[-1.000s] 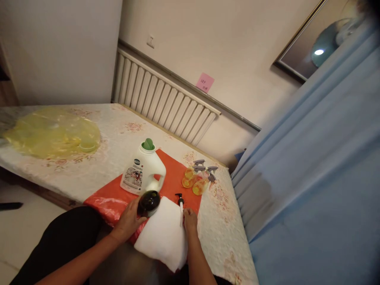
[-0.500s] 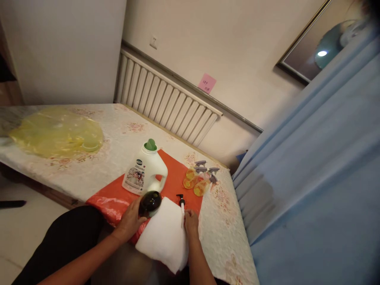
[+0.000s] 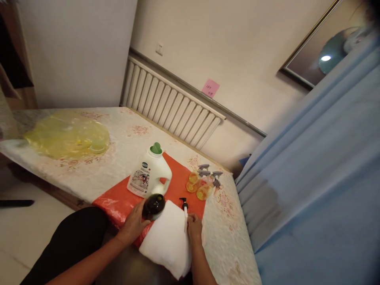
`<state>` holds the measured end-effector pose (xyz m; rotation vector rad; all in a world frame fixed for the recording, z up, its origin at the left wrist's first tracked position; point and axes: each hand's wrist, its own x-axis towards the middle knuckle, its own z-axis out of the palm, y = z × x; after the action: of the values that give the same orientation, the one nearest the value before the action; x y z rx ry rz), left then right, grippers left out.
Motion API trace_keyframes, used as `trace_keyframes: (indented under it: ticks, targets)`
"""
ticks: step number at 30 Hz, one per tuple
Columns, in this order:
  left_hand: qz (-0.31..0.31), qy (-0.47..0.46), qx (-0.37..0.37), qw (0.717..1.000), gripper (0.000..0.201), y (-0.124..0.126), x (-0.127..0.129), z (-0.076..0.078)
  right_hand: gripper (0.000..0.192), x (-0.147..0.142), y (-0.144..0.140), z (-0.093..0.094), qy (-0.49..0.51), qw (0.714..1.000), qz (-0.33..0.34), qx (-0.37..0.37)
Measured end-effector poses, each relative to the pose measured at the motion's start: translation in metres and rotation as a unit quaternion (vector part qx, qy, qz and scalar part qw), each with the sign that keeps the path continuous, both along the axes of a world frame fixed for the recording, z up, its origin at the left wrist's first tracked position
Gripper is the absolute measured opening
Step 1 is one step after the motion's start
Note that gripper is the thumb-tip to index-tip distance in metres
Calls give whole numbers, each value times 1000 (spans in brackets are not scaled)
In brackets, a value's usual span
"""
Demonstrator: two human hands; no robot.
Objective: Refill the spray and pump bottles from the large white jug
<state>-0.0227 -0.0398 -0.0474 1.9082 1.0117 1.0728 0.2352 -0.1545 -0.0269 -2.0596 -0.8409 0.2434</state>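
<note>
A dark, rounded bottle (image 3: 154, 205) is in the grip of my left hand (image 3: 135, 225), whose fingers wrap its left side. It sits at the upper left edge of a folded white cloth (image 3: 168, 239). At the cloth's right edge, my right hand (image 3: 194, 227) is closed, its fingertips around the white tube of a black-headed pump dispenser (image 3: 184, 204). The fingertips' exact hold is partly hidden. Just behind the bottle stands a large white jug (image 3: 151, 174) with a handle, a picture label and a green piece in its mouth.
A red plastic sheet (image 3: 175, 178) lies under these things on a floral-covered bed (image 3: 118, 130). Several yellow spray bottles (image 3: 203, 192) with grey triggers lie at its right. A yellow plastic bag (image 3: 69, 134) rests at the far left. A blue curtain (image 3: 314, 170) hangs on the right.
The whole view has shifted slightly, so everything appears a little further right and lower. Both hands keep their holds, with the bottle and pump in the same places relative to the cloth.
</note>
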Motion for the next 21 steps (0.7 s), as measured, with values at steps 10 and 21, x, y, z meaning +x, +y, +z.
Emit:
trace_keyframes:
  ticks: [10,21]
  targets:
    - [-7,6,2,1000,75,0,0,-8,21,-9,-1,54,97,982,-28,162]
    - [5,5,-9,1000,75,-3,-1,-10,43,-66,108,108,143,954,197,174]
